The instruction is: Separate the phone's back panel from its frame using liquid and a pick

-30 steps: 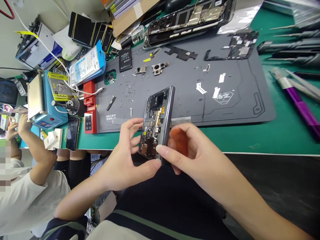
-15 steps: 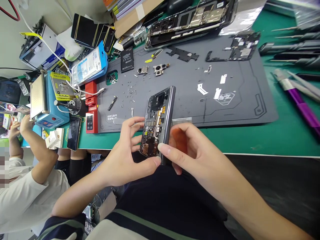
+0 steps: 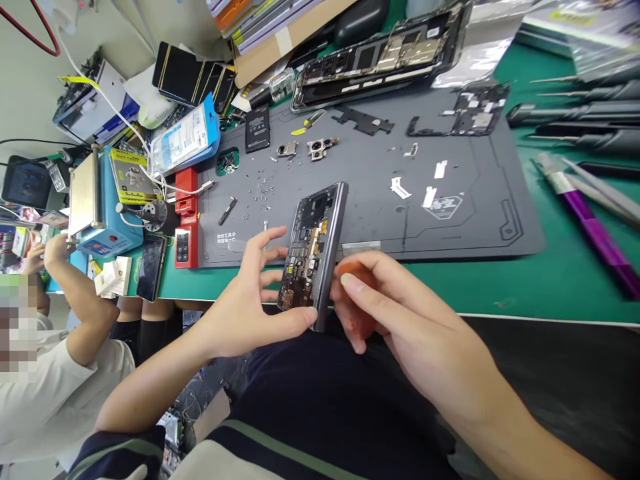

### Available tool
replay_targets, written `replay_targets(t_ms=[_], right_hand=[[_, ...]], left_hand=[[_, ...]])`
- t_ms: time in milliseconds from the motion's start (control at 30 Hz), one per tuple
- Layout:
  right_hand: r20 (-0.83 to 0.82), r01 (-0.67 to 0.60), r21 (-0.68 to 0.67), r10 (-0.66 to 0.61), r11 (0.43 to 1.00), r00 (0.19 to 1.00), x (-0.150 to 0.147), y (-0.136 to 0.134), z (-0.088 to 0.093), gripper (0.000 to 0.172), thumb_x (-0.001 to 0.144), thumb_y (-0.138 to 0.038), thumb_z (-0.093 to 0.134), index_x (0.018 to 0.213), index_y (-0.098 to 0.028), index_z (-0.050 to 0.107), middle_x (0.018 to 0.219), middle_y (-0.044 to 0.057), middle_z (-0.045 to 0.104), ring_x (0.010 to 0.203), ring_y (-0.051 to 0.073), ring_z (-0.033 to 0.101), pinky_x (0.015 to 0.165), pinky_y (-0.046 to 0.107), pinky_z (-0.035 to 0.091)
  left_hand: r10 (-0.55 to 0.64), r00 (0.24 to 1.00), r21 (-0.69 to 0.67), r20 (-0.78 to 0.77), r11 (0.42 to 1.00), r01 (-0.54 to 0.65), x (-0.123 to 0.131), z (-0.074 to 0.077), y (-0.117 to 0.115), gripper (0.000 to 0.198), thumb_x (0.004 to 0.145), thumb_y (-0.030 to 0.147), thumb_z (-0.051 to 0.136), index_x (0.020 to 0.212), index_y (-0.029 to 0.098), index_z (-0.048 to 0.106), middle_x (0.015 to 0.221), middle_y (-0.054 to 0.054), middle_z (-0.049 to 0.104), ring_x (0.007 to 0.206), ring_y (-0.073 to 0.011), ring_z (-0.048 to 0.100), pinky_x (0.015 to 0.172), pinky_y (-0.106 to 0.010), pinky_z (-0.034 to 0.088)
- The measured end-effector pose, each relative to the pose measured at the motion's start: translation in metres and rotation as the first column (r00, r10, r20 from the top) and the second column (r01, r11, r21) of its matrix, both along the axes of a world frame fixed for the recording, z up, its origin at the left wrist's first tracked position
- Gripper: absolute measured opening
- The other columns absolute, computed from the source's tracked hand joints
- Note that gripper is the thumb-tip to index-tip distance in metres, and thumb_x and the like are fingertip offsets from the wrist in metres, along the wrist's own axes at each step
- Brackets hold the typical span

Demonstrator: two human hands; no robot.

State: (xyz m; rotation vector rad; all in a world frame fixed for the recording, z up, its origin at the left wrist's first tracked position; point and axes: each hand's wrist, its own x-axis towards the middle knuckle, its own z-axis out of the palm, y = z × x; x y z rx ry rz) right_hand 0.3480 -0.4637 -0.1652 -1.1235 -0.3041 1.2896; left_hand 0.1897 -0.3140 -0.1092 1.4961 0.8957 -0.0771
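An opened phone, its inner boards and connectors showing, is tilted up over the mat's front edge. My left hand holds it, thumb on the near edge and fingers behind its left side. Just right of the phone, my right hand pinches a thin orange-red disc-like piece between thumb and fingers, close to the phone's side. On the grey mat beyond lie camera modules, a black battery, a dark bracket and several tiny screws.
Another opened phone lies at the back. Screwdrivers and a purple-handled tool are at the right. A red device borders the mat's left side. Another person's arm is at the far left.
My right thumb has come off the phone's near edge, and my right hand has drawn slightly away to the right with the orange-red piece. My left hand still holds the phone.
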Motion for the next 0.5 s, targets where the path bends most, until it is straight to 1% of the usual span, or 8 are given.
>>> replay_targets(t_ms=[133, 267, 333, 400, 500], right_hand=[[0.023, -0.027, 0.003, 0.027, 1.000, 0.999, 0.000, -0.001, 0.001, 0.059, 0.097, -0.078, 0.085, 0.100, -0.022, 0.070, 0.070, -0.003, 0.064, 0.052, 0.009, 0.058, 0.046, 0.017, 0.053], [0.056, -0.050, -0.020, 0.051, 0.999, 0.997, 0.000, -0.002, 0.002, 0.060, 0.098, -0.080, 0.084, 0.102, -0.022, 0.070, 0.065, -0.003, 0.062, 0.051, 0.010, 0.058, 0.047, 0.017, 0.055], [0.075, -0.051, -0.032, 0.053, 0.998, 0.996, 0.001, -0.002, 0.003, 0.059, 0.098, -0.079, 0.084, 0.102, -0.022, 0.070, 0.066, -0.003, 0.063, 0.051, 0.010, 0.058, 0.047, 0.017, 0.055], [0.100, -0.056, -0.041, 0.060, 0.998, 0.993, 0.001, -0.003, 0.006, 0.058, 0.099, -0.077, 0.083, 0.100, -0.021, 0.070, 0.065, -0.003, 0.061, 0.051, 0.010, 0.058, 0.047, 0.017, 0.055], [0.147, -0.090, -0.079, 0.101, 0.993, 0.984, 0.001, -0.006, 0.012, 0.046, 0.104, -0.067, 0.078, 0.099, -0.022, 0.068, 0.064, -0.003, 0.060, 0.051, 0.010, 0.058, 0.048, 0.017, 0.056]], left_hand=[[0.001, 1.000, -0.078, 0.013, 0.997, 0.000, 0.000, -0.002, 0.003, 0.118, 0.081, 0.039, 0.103, 0.175, 0.047, 0.032, 0.170, -0.017, 0.045, 0.128, -0.0297, 0.074, 0.103, -0.050, 0.072], [-0.004, 1.000, -0.158, 0.028, 0.987, 0.009, -0.002, -0.003, 0.004, 0.128, 0.080, 0.038, 0.105, 0.179, 0.051, 0.024, 0.172, -0.016, 0.038, 0.127, -0.0270, 0.073, 0.104, -0.049, 0.074], [-0.006, 0.999, -0.184, 0.035, 0.983, 0.012, -0.004, -0.004, 0.004, 0.134, 0.079, 0.035, 0.106, 0.180, 0.054, 0.021, 0.174, -0.015, 0.036, 0.128, -0.0257, 0.072, 0.106, -0.049, 0.074], [-0.004, 0.999, -0.212, 0.036, 0.977, 0.012, -0.007, -0.004, 0.004, 0.138, 0.077, 0.029, 0.107, 0.180, 0.057, 0.020, 0.175, -0.013, 0.035, 0.129, -0.0243, 0.072, 0.110, -0.048, 0.073], [-0.008, 0.999, -0.252, 0.039, 0.968, 0.017, -0.011, -0.005, 0.003, 0.143, 0.075, 0.023, 0.108, 0.180, 0.062, 0.018, 0.175, -0.011, 0.036, 0.129, -0.0230, 0.072, 0.111, -0.048, 0.072]])
